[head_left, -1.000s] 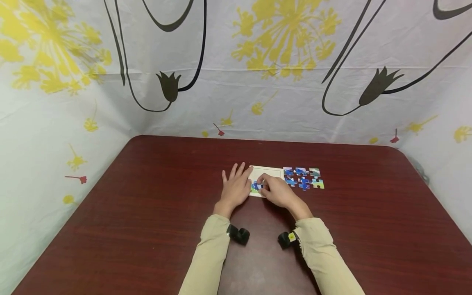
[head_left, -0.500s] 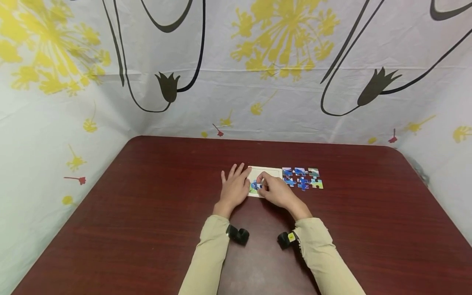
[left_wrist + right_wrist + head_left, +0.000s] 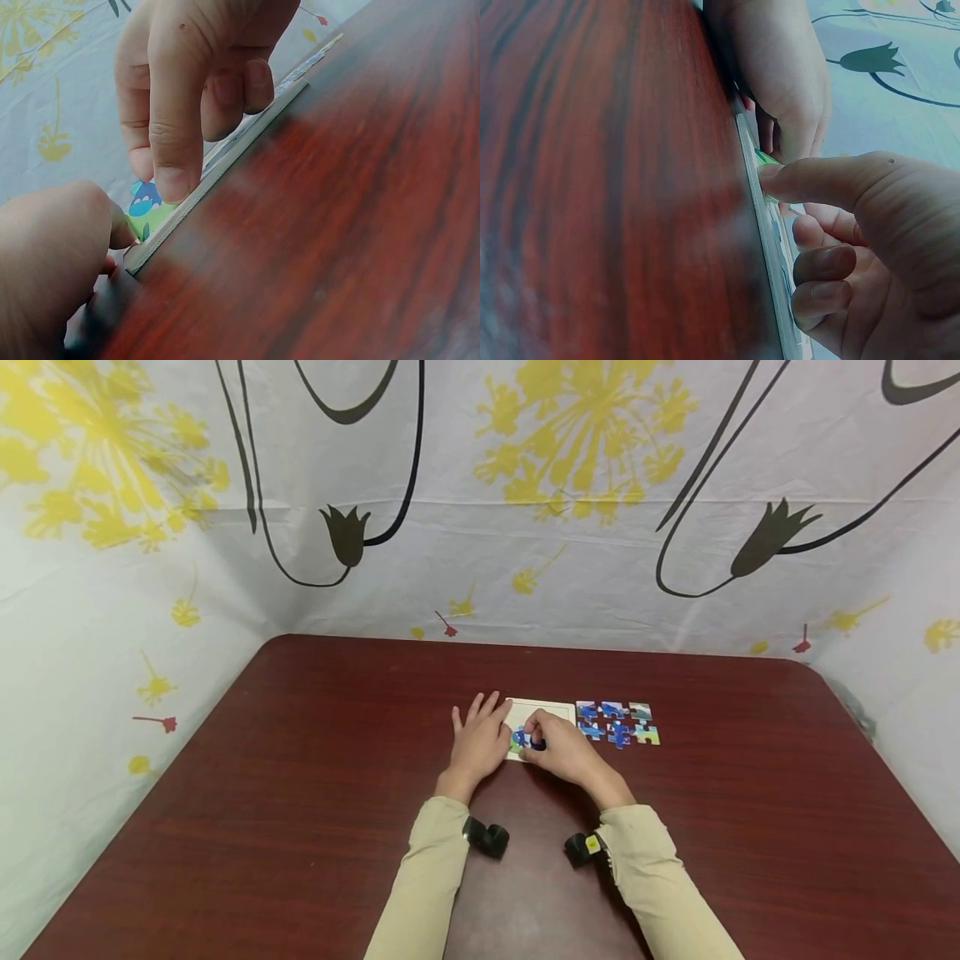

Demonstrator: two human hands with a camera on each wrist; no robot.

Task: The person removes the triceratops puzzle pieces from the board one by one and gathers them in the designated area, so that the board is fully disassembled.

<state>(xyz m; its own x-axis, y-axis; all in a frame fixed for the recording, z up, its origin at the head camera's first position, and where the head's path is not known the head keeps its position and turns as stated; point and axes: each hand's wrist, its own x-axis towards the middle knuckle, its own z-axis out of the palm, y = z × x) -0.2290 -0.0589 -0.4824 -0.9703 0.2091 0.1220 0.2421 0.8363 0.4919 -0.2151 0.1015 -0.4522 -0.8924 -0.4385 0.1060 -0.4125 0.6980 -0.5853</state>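
Note:
A shallow pale puzzle tray point(image 3: 542, 702) lies on the table. My left hand point(image 3: 477, 745) rests along its left side with the fingers spread. In the tray's near left corner is a jigsaw piece point(image 3: 146, 199) with a blue figure on green. My right hand point(image 3: 561, 747) holds this piece between thumb and index finger, the thumb at the tray's near edge and the other fingers curled. In the right wrist view, the thumb point(image 3: 774, 178) covers most of the piece, leaving a green strip.
Several loose jigsaw pieces point(image 3: 618, 732), mostly blue, lie in two rows just right of the tray. The dark red table point(image 3: 337, 735) extends around both arms. Behind it hangs a white sheet point(image 3: 450, 552) with yellow and dark flower prints.
My right thumb has shifted slightly left and toward the near edge of the tray, showing a little more of the blue piece. My left hand stays in place.

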